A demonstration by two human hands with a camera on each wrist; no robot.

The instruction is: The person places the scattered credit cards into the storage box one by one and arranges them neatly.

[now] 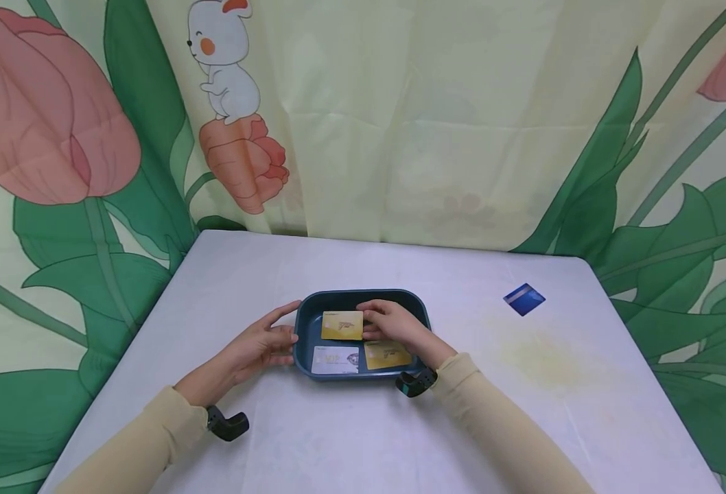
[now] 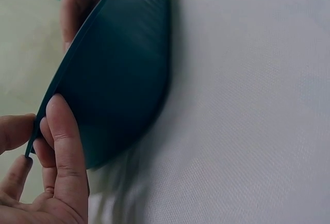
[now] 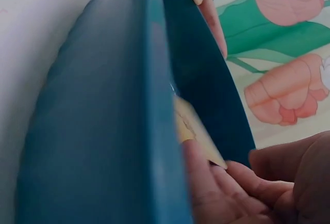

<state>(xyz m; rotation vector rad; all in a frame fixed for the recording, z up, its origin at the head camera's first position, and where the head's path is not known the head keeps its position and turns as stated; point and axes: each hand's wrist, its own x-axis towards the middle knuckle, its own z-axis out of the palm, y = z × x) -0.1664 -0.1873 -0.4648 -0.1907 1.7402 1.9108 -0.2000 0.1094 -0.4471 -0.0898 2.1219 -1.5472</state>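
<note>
A dark blue-green tray [image 1: 363, 377] sits mid-table with several cards in it. My left hand [image 1: 261, 346] grips its left rim; the left wrist view shows fingers on both sides of the rim and some against the outer wall [image 2: 118, 74]. Inside the tray, my right hand [image 1: 394, 324] holds a gold card [image 1: 341, 326] by its right edge. That card [image 3: 198, 131] is tilted among the fingertips in the right wrist view. A white VIP card [image 1: 332, 359] lies at the tray's front left. Another gold card [image 1: 388, 355] lies at front right, partly below the right hand.
A blue card [image 1: 524, 299] lies apart on the white-covered table [image 1: 493, 425], to the right of the tray. Behind the table hangs a curtain [image 1: 462, 123] printed with tulips and a rabbit. Each wrist wears a black device [image 1: 227, 423].
</note>
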